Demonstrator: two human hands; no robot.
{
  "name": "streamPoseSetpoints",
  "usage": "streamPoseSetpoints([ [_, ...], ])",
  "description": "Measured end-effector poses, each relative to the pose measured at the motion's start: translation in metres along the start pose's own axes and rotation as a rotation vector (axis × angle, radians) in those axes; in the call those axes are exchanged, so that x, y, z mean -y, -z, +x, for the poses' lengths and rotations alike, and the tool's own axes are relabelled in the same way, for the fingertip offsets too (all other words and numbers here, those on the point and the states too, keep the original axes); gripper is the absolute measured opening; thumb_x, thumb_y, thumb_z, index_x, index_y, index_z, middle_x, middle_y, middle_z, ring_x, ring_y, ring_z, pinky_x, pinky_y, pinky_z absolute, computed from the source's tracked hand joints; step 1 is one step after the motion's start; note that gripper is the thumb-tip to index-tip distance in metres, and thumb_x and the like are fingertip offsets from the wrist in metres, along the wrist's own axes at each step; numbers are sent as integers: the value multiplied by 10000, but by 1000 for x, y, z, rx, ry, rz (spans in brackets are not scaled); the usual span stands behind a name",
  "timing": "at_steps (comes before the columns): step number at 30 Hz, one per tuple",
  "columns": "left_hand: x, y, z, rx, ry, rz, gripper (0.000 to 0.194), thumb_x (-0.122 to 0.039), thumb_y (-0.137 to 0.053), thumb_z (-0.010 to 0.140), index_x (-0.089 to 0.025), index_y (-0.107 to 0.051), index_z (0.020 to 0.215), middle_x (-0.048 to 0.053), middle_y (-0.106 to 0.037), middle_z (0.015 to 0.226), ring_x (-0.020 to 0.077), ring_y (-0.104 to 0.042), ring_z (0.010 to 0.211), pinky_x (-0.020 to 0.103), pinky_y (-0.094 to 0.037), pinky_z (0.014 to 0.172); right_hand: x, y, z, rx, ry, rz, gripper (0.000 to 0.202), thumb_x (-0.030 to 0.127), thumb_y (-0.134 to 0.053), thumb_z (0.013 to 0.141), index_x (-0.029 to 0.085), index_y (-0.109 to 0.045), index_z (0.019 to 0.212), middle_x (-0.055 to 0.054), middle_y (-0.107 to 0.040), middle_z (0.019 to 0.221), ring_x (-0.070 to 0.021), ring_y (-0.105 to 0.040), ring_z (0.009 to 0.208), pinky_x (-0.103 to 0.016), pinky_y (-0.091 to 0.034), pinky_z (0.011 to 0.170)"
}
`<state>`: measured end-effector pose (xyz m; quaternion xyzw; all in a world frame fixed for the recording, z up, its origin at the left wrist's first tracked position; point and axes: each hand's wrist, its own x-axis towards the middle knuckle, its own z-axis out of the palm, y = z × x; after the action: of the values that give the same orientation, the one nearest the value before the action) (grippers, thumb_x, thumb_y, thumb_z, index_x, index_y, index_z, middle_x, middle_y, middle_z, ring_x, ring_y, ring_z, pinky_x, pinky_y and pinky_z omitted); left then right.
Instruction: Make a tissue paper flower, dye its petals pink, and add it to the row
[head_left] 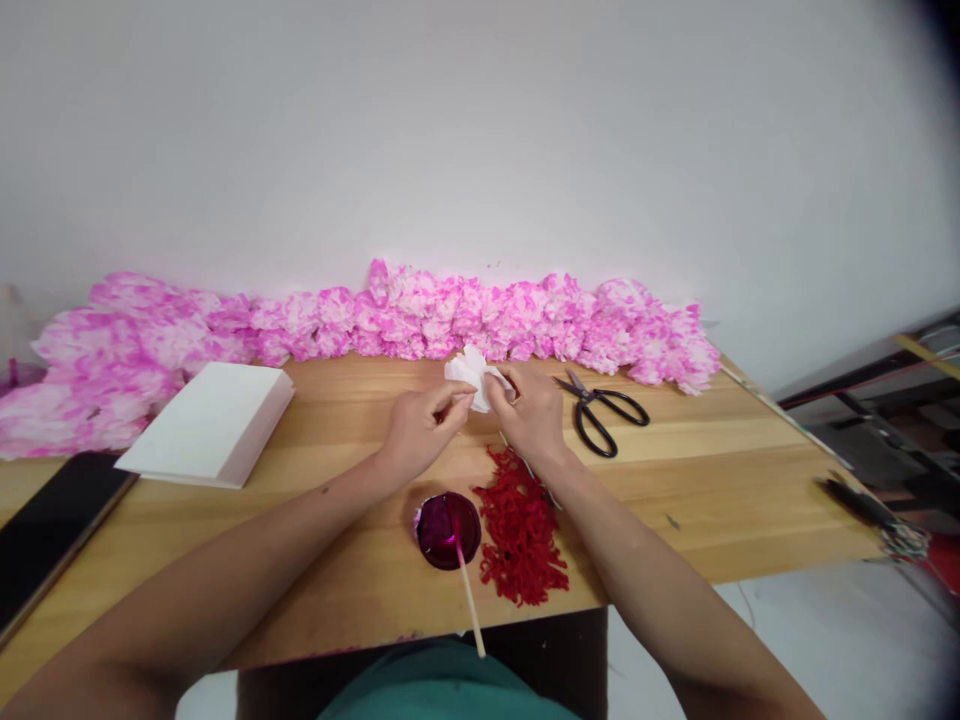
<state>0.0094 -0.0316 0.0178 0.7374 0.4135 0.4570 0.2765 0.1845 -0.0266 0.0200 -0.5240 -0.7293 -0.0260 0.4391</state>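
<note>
A white paper flower [469, 368] with crinkled petals is held up over the middle of the table. My right hand [531, 408] pinches it from the right, fingers closed on its base. From the left, my left hand [424, 425] pinches at its lower edge with thumb and forefinger. Just below the hands lies a heap of red yarn pieces [523, 530]. Beside it stands a small pot of dark magenta dye [435, 532] with a wooden stick [470, 600] leaning out toward me. Black-handled scissors [596, 405] lie partly open, right of my right hand.
Pink-and-white paper flowers [450, 310] line the wall along the table's back. A thick stack of white paper [214, 420] and a black phone [56, 530] lie at left. A dark-handled tool [859, 500] rests near the wooden table's [712, 500] right end.
</note>
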Motion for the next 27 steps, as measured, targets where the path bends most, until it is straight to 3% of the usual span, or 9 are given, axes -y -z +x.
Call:
streamPoseSetpoints([
  [4,6,-1,1,-16,54,-30,197,-327,-558,893,-171,-679,881,-41,-590,587,82,-479,509,201,-343,522,-2,-1,0,7,8,-19,171,258,-527,955,193,-668,882,-50,-688,789,-196,-584,733,-326,-408,687],
  [10,7,6,8,-107,23,-60,188,-331,-570,913,-175,-665,872,-28,-624,638,88,-504,529,207,-370,524,-3,-1,-1,12,113,-54,175,248,-526,972,188,-672,896,-57,-691,784,-203,-600,747,-331,-425,697],
  [14,8,19,23,-170,-123,28,170,-319,-597,926,-193,-698,979,27,-710,862,140,-623,769,266,-488,721,-3,0,-1,25,188,-22,187,248,-521,990,189,-690,935,-64,-710,815,-205,-622,790,-333,-456,716],
  [17,12,26,32,-23,-299,146,243,-369,-634,917,-228,-708,1100,74,-708,1110,212,-616,1046,369,-471,923,-2,2,-1,32,196,-19,180,251,-528,991,203,-699,962,-62,-722,844,-204,-630,807,-340,-471,728],
  [20,16,27,35,96,-367,209,226,-377,-607,936,-241,-725,1072,69,-726,1113,229,-618,1060,409,-431,953,-1,3,-1,36,196,-9,169,259,-543,986,210,-703,959,-60,-727,853,-203,-631,810,-344,-480,732],
  [24,21,22,33,61,-281,236,201,-340,-571,953,-221,-730,920,45,-752,967,210,-640,928,394,-425,894,-1,1,-1,51,187,9,156,262,-558,976,212,-701,938,-55,-727,852,-198,-635,807,-339,-486,725],
  [27,26,19,31,13,-170,223,181,-304,-575,935,-200,-715,886,42,-750,909,205,-640,878,378,-430,858,1,8,5,-23,142,39,140,252,-572,960,206,-703,952,-68,-721,889,-211,-639,852,-356,-497,756],
])
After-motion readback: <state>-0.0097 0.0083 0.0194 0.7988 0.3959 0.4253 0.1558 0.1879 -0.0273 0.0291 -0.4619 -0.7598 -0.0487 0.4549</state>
